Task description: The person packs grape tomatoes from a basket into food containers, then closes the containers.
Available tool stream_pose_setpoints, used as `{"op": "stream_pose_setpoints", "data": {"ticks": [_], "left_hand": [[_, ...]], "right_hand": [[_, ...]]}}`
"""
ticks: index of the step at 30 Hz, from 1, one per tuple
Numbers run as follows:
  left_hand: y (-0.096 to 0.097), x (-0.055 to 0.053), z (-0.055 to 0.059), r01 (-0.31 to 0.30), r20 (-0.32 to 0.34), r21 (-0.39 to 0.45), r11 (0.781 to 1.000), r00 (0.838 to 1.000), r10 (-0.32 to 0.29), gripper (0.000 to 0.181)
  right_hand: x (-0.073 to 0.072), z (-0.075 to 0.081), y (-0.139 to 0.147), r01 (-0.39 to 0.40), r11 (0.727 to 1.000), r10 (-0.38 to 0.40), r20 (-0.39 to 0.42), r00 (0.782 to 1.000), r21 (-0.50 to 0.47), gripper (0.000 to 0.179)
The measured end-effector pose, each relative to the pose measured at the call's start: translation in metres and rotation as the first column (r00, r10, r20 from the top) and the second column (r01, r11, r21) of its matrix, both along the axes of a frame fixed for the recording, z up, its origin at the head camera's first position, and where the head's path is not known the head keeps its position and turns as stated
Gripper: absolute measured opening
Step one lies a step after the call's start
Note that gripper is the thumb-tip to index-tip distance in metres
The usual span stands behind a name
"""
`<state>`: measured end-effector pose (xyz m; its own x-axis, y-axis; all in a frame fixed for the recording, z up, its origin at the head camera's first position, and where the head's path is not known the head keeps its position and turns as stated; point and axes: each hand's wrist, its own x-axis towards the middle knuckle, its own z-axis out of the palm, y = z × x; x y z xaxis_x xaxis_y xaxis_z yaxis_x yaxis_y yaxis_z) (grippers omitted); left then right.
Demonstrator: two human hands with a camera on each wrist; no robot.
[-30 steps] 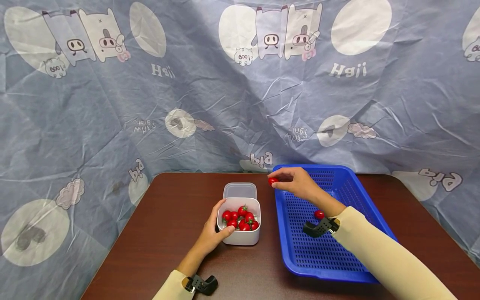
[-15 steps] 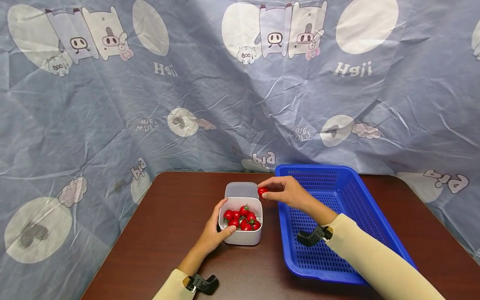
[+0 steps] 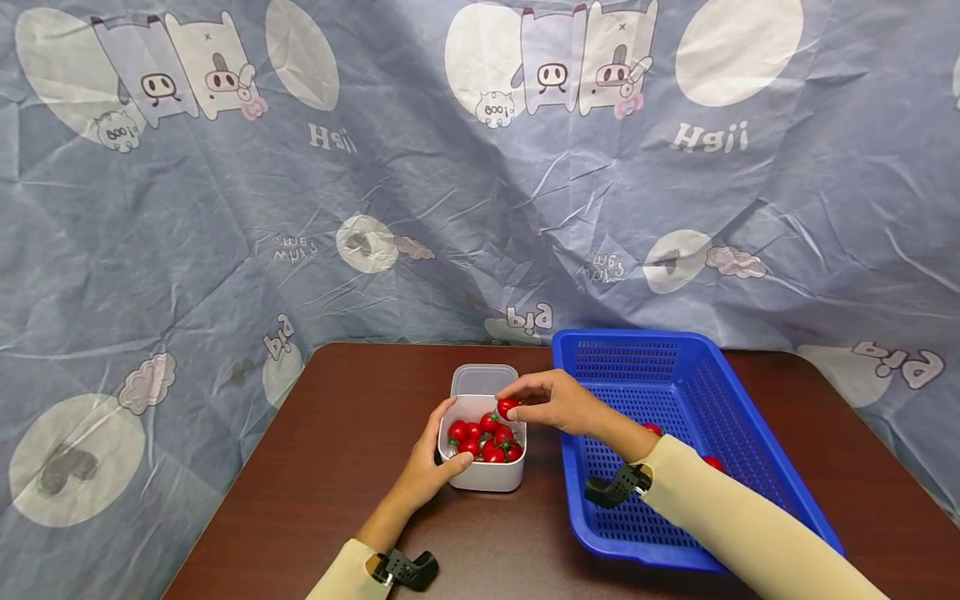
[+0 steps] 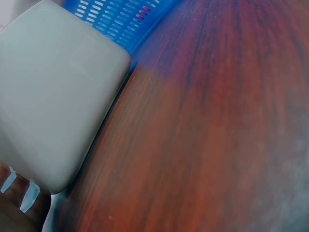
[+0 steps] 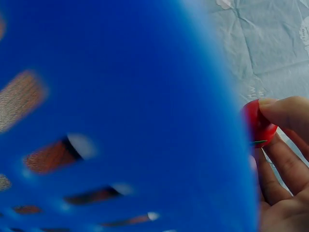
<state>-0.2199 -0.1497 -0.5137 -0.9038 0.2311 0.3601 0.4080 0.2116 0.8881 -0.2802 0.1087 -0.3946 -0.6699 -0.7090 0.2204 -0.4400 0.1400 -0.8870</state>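
My left hand [image 3: 424,461] grips the near left side of a white container [image 3: 487,476], its thumb over the front rim. Inside the container lie several cherry tomatoes [image 3: 494,454], some with green stems. Over the container's right rim, my right hand [image 3: 558,403] pinches one cherry tomato [image 3: 507,407] between thumb and fingers. That same tomato [image 5: 259,125] shows in the right wrist view, partly behind the blue basket's wall. In the left wrist view the container's side [image 4: 58,92] fills the left, with part of the left hand [image 4: 23,205] at its lower corner.
A blue perforated basket [image 3: 573,500] stands to the right, under my right forearm. Two red tomatoes [image 3: 712,462] show in it, partly hidden by the sleeve. Behind the container lies a translucent lid [image 3: 483,380]. A printed cloth [image 3: 450,167] hangs behind the brown table [image 3: 315,433].
My right hand has moved left and down with the tomato, from above the basket's left edge to the container's right rim. The left hand keeps its hold on the container.
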Motion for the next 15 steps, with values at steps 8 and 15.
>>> {"op": "stream_pose_setpoints", "data": {"ticks": [8, 15], "left_hand": [[0.001, 0.000, 0.000, 0.011, -0.005, 0.007, 1.000, 1.000, -0.011, 0.080], [0.000, 0.000, 0.000, 0.003, -0.018, -0.007, 1.000, 1.000, -0.004, 0.080]], "right_hand": [[0.000, -0.008, -0.001, -0.031, 0.999, 0.031, -0.023, 0.999, -0.014, 0.029], [0.000, -0.012, -0.004, -0.040, 0.999, 0.041, -0.078, 0.996, 0.019, 0.029]]}}
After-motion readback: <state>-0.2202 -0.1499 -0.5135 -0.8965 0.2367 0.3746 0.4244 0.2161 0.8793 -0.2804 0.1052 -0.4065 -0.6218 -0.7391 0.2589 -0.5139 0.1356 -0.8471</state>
